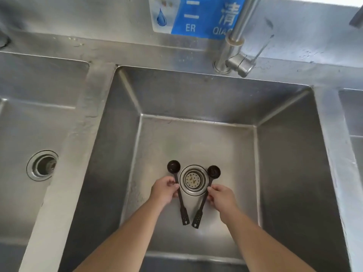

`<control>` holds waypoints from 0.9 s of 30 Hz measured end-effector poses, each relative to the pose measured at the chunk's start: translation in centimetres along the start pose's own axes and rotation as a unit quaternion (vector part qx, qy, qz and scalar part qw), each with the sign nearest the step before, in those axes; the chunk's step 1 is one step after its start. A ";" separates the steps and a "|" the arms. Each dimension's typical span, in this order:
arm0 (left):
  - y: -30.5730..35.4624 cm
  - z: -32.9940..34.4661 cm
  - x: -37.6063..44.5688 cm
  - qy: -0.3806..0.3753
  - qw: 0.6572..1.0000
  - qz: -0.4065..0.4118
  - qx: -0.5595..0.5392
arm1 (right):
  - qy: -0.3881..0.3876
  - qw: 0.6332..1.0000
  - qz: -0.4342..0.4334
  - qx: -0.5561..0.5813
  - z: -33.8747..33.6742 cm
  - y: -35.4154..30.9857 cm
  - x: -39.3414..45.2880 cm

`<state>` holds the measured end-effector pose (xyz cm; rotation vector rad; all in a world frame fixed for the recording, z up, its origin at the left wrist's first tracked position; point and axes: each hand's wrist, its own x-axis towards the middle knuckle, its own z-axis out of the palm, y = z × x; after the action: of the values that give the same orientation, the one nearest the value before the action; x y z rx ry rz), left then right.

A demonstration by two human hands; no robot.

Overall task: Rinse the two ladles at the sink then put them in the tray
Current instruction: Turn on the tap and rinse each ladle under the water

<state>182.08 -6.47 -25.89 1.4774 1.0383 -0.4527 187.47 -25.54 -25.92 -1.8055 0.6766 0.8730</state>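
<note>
Two small black ladles lie low in the middle steel sink point(284, 154), one on each side of the round drain strainer point(193, 180). My left hand point(164, 190) pinches the handle of the left ladle point(173, 166), whose bowl points away from me. My right hand point(223, 197) pinches the handle of the right ladle point(213, 171) the same way. The two handle ends converge toward me in a V. The faucet point(235, 54) stands at the back rim, and no water is seen running. No tray is in view.
A second basin with an open drain point(42, 165) lies to the left, behind a wide steel divider point(78, 134). A third basin's edge point(351, 114) shows at the right. A blue sign point(196, 16) hangs on the back splash.
</note>
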 end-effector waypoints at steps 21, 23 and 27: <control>0.9 0.8 -0.2 0.088 0.987 -0.013 0.132 | 0.089 0.994 -0.010 -0.059 -1.8 -0.8 0.6; 2.7 0.0 -1.8 0.104 0.982 0.005 0.156 | 0.091 0.992 -0.028 -0.080 -3.0 -2.7 -1.0; 9.2 -1.0 -5.2 0.092 0.980 0.099 0.146 | 0.084 0.981 -0.119 -0.128 -5.3 -9.8 -4.2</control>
<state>186.46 -6.27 -16.17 1.8932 0.9848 -0.3409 193.92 -26.62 -15.91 -2.1576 0.4535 0.6749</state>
